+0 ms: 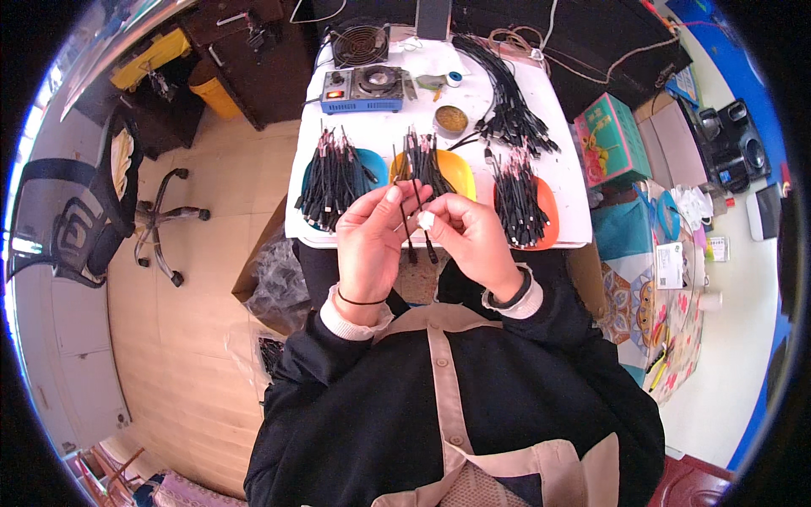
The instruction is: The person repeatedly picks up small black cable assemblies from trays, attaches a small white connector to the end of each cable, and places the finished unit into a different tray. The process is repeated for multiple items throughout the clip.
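Both hands meet just above the near edge of the white table [557, 160]. The left hand [372, 232] and right hand [469, 232] are each pinched on thin black cables [418, 221] that hang down between them; a white wrap shows on one right fingertip, though how many leads are held is hard to tell. Held over the gap between table and lap, a loosened pinch would likely drop a lead to the floor. The crowded bundles on the blue tray [372, 165], yellow tray [456, 169] and orange tray [545, 203] could snag or spill if brushed
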A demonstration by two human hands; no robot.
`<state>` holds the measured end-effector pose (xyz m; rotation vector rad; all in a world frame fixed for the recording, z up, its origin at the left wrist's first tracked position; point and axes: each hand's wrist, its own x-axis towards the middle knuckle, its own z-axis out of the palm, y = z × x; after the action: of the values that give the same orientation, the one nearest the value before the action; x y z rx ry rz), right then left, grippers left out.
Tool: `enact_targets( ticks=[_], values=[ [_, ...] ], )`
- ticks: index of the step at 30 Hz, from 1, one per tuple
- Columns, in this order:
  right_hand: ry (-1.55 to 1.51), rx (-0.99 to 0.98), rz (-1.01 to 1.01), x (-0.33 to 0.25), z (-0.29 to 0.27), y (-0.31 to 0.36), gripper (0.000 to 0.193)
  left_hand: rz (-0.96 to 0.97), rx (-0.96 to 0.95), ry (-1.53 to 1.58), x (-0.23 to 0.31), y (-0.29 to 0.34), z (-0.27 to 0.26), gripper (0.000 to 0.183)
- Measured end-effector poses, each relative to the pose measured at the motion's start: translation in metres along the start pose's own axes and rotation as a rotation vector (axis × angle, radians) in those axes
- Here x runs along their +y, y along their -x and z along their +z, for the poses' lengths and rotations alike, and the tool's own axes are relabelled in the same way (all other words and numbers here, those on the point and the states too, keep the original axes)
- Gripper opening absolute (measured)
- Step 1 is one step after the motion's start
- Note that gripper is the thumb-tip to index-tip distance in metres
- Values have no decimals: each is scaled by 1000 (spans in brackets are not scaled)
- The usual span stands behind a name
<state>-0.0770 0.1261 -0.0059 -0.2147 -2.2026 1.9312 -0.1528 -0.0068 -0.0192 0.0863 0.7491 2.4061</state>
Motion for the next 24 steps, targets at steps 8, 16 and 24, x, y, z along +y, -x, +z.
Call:
enact_targets(
  ticks=[8,16,24],
  values=[
    [202,84,-64,-9,-22,31,9,-62,-87,-88,-26,9,25,18],
    [-30,135,-227,-23,-63,36,12,29,-127,-355,-42,25,41,13],
    [-281,33,-67,-26,-66,39,12,9,-228,-401,-47,31,48,9]
  ],
)
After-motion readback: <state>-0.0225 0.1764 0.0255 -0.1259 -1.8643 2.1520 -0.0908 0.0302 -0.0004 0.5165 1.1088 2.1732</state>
